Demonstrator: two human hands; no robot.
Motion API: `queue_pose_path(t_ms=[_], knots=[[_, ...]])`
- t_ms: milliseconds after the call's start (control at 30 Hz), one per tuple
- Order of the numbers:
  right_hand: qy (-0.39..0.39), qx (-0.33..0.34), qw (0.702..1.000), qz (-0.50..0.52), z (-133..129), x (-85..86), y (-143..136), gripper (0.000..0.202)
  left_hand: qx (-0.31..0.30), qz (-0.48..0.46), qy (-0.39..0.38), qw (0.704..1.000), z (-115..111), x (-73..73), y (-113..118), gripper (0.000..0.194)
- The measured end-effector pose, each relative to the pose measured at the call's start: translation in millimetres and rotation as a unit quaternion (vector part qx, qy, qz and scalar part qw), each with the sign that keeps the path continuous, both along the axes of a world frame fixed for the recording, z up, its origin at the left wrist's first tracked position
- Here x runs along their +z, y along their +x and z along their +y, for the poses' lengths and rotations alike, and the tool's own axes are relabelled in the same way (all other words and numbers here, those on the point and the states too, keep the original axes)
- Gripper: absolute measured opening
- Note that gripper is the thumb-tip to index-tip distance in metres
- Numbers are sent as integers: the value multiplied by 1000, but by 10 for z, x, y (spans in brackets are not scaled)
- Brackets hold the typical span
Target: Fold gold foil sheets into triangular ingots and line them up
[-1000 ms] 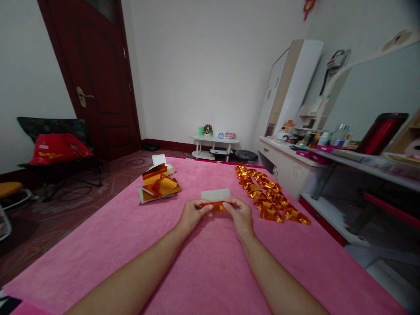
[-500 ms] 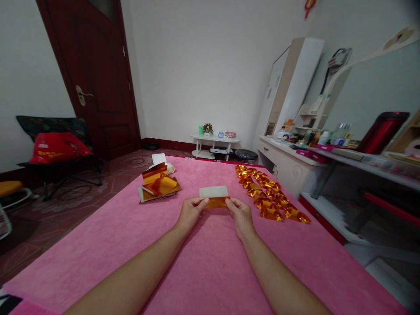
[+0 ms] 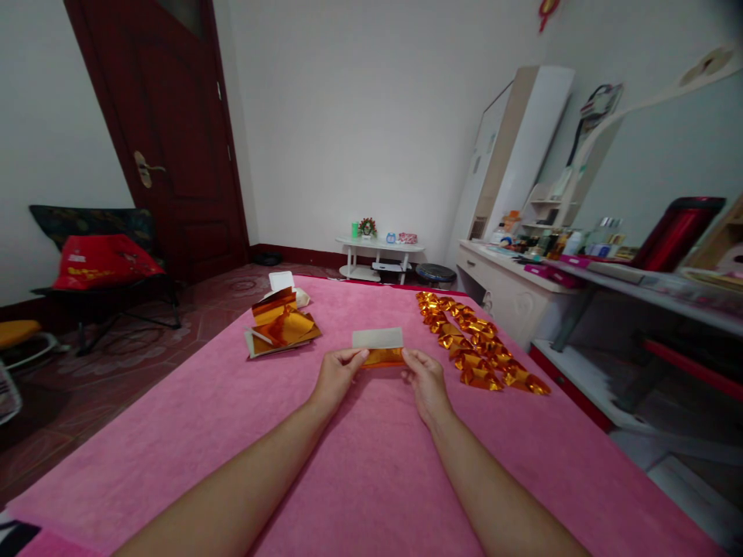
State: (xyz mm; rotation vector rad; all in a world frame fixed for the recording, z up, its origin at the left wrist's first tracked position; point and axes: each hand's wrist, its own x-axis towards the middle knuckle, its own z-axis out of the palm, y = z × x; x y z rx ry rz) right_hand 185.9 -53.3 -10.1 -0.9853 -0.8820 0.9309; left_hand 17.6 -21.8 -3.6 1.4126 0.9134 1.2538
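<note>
A sheet of gold foil paper (image 3: pixel 384 356) with a pale back is partly folded over, its gold band nearest me and its pale part lying beyond. My left hand (image 3: pixel 338 376) pinches the left end of the gold band between thumb and fingers. At the right end, my right hand (image 3: pixel 426 382) grips the same band, thumb on top. A loose pile of gold foil sheets (image 3: pixel 287 326) lies to the left on the pink cloth (image 3: pixel 232 433). Several folded gold foil pieces (image 3: pixel 470 336) stand in rows to the right.
Behind the foil pile is a small white container (image 3: pixel 282 281). A white side table (image 3: pixel 380 246) stands by the far wall. The dressing table (image 3: pixel 511 267) at right carries bottles, and a red bag (image 3: pixel 107 261) rests on a chair at left.
The fingers of my right hand have shifted slightly at the right end of the gold band. The sheet and my left hand look nearly the same.
</note>
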Motion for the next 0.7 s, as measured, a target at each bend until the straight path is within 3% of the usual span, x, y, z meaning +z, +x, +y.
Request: queue_pose_path(t_ms=[700], knots=[[15, -64, 998, 8, 34, -33, 4, 19, 4, -11, -21, 1000, -16, 31, 10, 37]])
